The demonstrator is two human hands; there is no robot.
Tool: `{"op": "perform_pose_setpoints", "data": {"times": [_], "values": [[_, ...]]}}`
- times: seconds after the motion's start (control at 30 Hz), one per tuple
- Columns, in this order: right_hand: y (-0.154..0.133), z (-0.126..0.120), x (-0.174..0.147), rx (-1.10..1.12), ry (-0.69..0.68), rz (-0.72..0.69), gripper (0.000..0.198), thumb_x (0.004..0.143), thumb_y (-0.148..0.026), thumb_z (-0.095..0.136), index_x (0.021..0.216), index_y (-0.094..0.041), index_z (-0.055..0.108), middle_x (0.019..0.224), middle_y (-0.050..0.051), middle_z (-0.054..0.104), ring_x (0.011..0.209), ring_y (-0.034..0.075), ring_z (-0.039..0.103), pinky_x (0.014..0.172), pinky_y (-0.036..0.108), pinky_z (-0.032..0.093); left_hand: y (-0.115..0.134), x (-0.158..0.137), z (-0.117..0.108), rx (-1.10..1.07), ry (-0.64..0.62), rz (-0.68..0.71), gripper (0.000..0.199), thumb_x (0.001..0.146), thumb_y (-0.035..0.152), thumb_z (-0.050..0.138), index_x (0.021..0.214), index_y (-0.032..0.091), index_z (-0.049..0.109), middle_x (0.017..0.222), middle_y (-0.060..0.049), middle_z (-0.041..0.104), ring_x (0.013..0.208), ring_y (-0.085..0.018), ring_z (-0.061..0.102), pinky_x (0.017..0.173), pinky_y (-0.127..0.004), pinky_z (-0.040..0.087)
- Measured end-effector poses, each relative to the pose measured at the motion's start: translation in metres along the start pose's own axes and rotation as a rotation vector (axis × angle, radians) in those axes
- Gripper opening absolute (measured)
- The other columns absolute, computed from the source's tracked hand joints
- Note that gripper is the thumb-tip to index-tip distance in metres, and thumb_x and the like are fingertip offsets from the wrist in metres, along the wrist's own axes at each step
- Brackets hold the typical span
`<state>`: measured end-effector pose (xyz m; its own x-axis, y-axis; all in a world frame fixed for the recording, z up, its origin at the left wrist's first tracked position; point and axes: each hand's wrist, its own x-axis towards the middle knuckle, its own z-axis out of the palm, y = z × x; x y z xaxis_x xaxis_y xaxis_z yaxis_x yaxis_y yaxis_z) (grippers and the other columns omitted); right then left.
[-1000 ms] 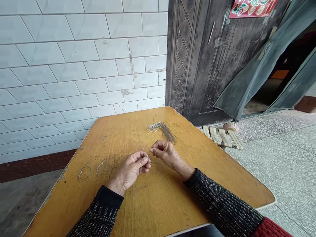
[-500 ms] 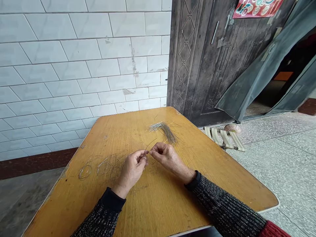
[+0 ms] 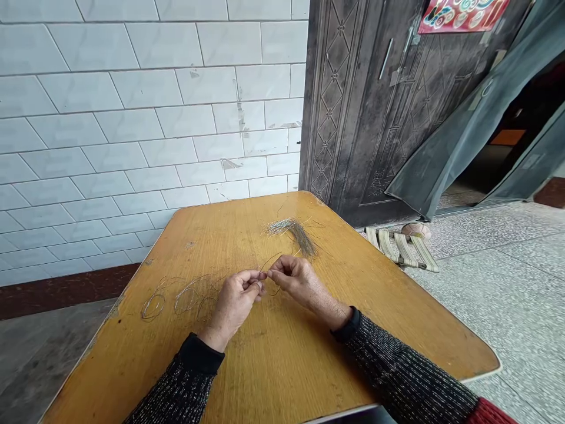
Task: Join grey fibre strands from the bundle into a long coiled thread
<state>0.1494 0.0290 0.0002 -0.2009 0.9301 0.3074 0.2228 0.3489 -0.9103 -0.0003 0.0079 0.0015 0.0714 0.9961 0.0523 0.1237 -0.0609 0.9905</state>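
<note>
Above the middle of the wooden table [image 3: 282, 365], my left hand [image 3: 238, 297] and my right hand [image 3: 300, 281] meet fingertip to fingertip. Both are closed in a pinch on a thin wire [image 3: 274, 257], which arcs up past the fingers and curves below them. Left of my left hand lie several loosely coiled wire loops, among them a wire loop [image 3: 152, 305] at the far left and another wire loop [image 3: 186, 299] beside it. Beyond my hands rests a bent bundle of wires [image 3: 300, 235], with some strands sticking out. The exact grip at the fingertips is too small to make out.
A white tiled wall [image 3: 176, 118] stands behind the table on the left, and a dark carved door [image 3: 375, 118] on the right. A folding stool with striped straps [image 3: 401, 247] is on the floor by the table's right edge. A grey curtain [image 3: 468, 129] hangs in the doorway.
The free end of the wire above my fingers has tilted lower and to the right. Both hands stay almost where they were, still pinching.
</note>
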Motion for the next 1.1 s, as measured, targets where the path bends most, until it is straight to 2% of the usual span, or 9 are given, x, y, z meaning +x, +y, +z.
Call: {"op": "perform_pose_setpoints", "data": {"times": [0.13,0.3,0.5,0.67,0.83,1.0,1.1], "values": [[-0.001,-0.004,0.004,0.252,-0.082,0.099,0.028,0.071,-0.042,0.059,0.066,-0.016,0.053,0.052,-0.005,0.048,0.039,0.006,0.042,0.039,0.019,0.032,0.002,0.0,-0.002,-0.175,-0.025,-0.12,0.022,0.067,0.023,0.064,0.086,0.014,0.066,0.073,-0.005,0.064,0.064,-0.012,0.057,0.058,-0.023,0.044],[-0.004,-0.008,0.004,0.365,-0.084,0.167,0.033,0.065,-0.046,0.064,0.063,-0.015,0.053,0.051,-0.004,0.053,0.04,0.006,0.048,0.039,0.019,0.037,0.001,0.002,-0.007,-0.214,-0.04,-0.123,0.031,0.069,0.032,0.065,0.094,0.014,0.065,0.083,-0.007,0.064,0.075,-0.015,0.059,0.059,-0.024,0.046],[-0.002,-0.008,0.005,0.418,-0.049,0.208,0.03,0.064,-0.043,0.066,0.062,-0.015,0.054,0.051,-0.005,0.054,0.04,0.005,0.05,0.039,0.017,0.038,0.002,0.003,-0.009,-0.241,-0.032,-0.094,0.035,0.074,0.043,0.058,0.091,0.014,0.065,0.085,-0.007,0.061,0.073,-0.014,0.057,0.054,-0.022,0.044],[-0.003,-0.007,0.004,0.423,-0.074,0.218,0.033,0.063,-0.044,0.067,0.062,-0.014,0.054,0.053,-0.004,0.055,0.041,0.006,0.051,0.039,0.017,0.039,0.003,0.003,-0.009,-0.228,-0.043,-0.066,0.029,0.068,0.035,0.067,0.087,0.013,0.065,0.078,-0.005,0.059,0.065,-0.011,0.052,0.049,-0.018,0.038],[-0.004,-0.009,0.004,0.458,-0.101,0.23,0.039,0.068,-0.053,0.06,0.064,-0.014,0.055,0.057,-0.003,0.056,0.043,0.006,0.052,0.039,0.017,0.039,0.002,0.004,-0.01,-0.32,-0.033,-0.097,0.027,0.064,0.03,0.07,0.083,0.013,0.064,0.074,-0.003,0.058,0.06,-0.008,0.05,0.047,-0.018,0.037],[-0.003,-0.014,0.005,0.421,-0.077,0.255,0.041,0.069,-0.055,0.057,0.072,-0.014,0.057,0.059,-0.003,0.057,0.044,0.005,0.052,0.04,0.016,0.038,0.005,0.005,-0.009,-0.389,0.015,-0.112,0.026,0.06,0.028,0.073,0.078,0.011,0.065,0.073,-0.003,0.058,0.058,-0.008,0.05,0.047,-0.018,0.037],[-0.003,-0.016,0.005,0.417,-0.111,0.25,0.038,0.068,-0.052,0.06,0.071,-0.014,0.057,0.061,-0.002,0.057,0.046,0.005,0.053,0.04,0.015,0.037,0.005,0.005,-0.009,-0.443,0.063,-0.117,0.027,0.058,0.028,0.074,0.077,0.012,0.064,0.074,-0.002,0.059,0.058,-0.007,0.051,0.048,-0.018,0.038]]}}
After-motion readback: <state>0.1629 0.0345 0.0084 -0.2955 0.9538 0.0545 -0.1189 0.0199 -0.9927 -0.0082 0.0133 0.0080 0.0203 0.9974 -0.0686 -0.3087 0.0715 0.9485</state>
